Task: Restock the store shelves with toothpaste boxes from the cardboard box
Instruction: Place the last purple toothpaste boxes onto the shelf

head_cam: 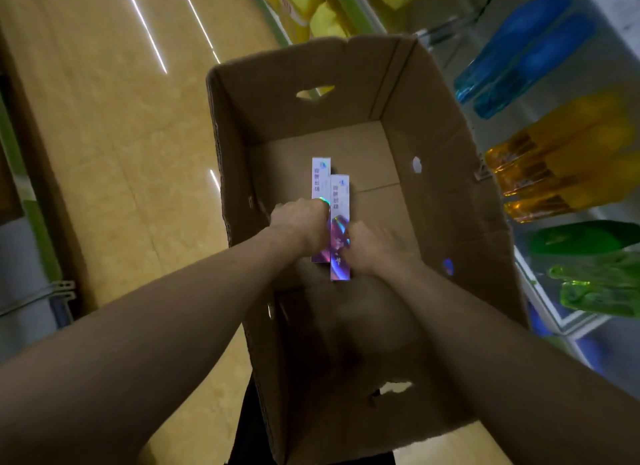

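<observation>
An open cardboard box [433, 174] stands on the floor below me. Inside it are two long white and purple toothpaste boxes side by side. My left hand [299, 227] is closed around the left toothpaste box [320, 179], covering its middle. My right hand [375, 248] grips the right toothpaste box [340, 201] from its right side. Both boxes are low in the cardboard box, near its bottom; I cannot tell whether they are lifted off it.
Store shelves [540, 291] run along the right with blue [519, 59], amber [561, 160] and green [595, 267] packaged goods. Yellow packs [311, 11] sit on shelving beyond the box. A tan tiled floor [121, 135] lies to the left, with another shelf edge [20, 187] at far left.
</observation>
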Motion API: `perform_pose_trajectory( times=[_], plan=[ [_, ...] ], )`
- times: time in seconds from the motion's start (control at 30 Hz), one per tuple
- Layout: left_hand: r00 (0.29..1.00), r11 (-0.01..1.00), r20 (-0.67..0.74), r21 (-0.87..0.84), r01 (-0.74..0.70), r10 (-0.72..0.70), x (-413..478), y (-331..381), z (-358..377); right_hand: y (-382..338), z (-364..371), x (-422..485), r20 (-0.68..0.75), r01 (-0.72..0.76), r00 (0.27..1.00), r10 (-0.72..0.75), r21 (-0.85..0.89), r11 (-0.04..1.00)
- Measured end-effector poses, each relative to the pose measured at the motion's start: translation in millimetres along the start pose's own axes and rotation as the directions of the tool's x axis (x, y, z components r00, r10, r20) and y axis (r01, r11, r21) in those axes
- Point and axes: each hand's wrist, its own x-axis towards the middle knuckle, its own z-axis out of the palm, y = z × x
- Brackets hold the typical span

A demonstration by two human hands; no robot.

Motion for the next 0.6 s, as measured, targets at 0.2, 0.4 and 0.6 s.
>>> perform_pose_trajectory(
  times=[0.2,0.4,0.6],
  plan=[
    [0.999,0.996,0.002,0.073,-0.052,0.052,29,-10,17,1,27,31,0.001,-0.12,0.993,0.121,0.145,0.982],
    [0.995,0.995,0.008,0.042,-0.095,0.095,33,-20,28,-4,50,48,0.034,-0.23,0.973,0.229,0.248,0.941],
    [0.996,0.996,0.013,-0.001,-0.092,0.092,30,-28,26,-6,55,55,0.035,-0.251,0.967,0.251,0.264,0.931]
  ],
)
